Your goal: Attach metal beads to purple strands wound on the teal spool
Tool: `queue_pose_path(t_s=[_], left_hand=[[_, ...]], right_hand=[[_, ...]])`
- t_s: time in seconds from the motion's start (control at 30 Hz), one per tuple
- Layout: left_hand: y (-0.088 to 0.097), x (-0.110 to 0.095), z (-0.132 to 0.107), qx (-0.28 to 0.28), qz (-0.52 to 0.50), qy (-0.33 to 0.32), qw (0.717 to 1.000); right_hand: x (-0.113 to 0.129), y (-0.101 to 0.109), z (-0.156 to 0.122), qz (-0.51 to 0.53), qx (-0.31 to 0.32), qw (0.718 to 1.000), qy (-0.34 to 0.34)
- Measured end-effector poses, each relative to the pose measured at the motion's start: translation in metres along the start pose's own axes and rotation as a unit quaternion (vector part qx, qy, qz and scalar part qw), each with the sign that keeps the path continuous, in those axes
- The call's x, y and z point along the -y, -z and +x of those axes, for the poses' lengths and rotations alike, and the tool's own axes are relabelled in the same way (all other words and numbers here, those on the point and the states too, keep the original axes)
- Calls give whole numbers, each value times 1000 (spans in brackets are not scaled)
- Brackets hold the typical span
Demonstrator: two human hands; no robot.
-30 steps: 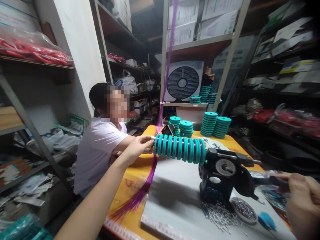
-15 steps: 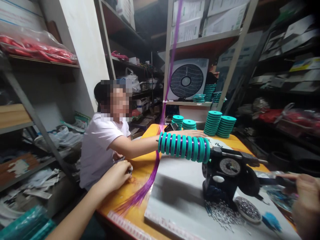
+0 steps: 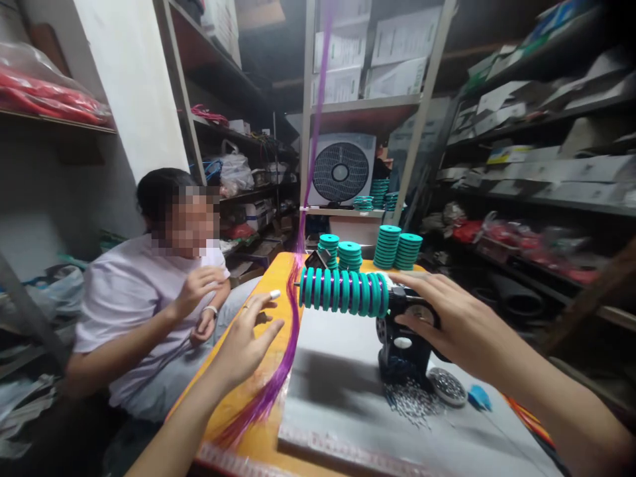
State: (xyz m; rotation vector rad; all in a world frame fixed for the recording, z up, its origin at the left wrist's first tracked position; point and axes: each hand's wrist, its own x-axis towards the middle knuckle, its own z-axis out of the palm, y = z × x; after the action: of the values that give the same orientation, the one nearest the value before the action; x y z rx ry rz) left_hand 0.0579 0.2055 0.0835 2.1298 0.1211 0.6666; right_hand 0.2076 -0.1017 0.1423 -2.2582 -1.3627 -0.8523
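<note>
Fingers spread on both: the left hand [image 3: 248,336] hovers empty beside the purple strands [image 3: 287,344]; the right hand [image 3: 450,321] reaches over the black winder [image 3: 400,351], just right of the teal spools [image 3: 342,291].

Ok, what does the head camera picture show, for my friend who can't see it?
Two open hands reach over an orange table: the right hand is at a black machine holding a row of teal spools, the left hand hovers beside hanging purple strands. Another person in a white shirt sits at the left, by cluttered shelves.
</note>
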Motion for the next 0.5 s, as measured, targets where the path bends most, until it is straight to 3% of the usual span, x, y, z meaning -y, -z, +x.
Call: queue_pose_path(t_s=[0.13, 0.23, 0.33, 0.5], left_hand=[[-22, -8, 19, 36, -111, -21, 993], [-22, -1, 21, 43, -182, -20, 982], [-5, 15, 19, -25, -207, 2, 978], [40, 50, 1, -199, -177, 30, 964]], right_hand=[[-2, -11, 31, 19, 120, 991, -49], [10, -22, 48, 52, 144, 986, -60], [39, -44, 70, 69, 124, 989, -41], [102, -95, 115, 125, 102, 987, 9]])
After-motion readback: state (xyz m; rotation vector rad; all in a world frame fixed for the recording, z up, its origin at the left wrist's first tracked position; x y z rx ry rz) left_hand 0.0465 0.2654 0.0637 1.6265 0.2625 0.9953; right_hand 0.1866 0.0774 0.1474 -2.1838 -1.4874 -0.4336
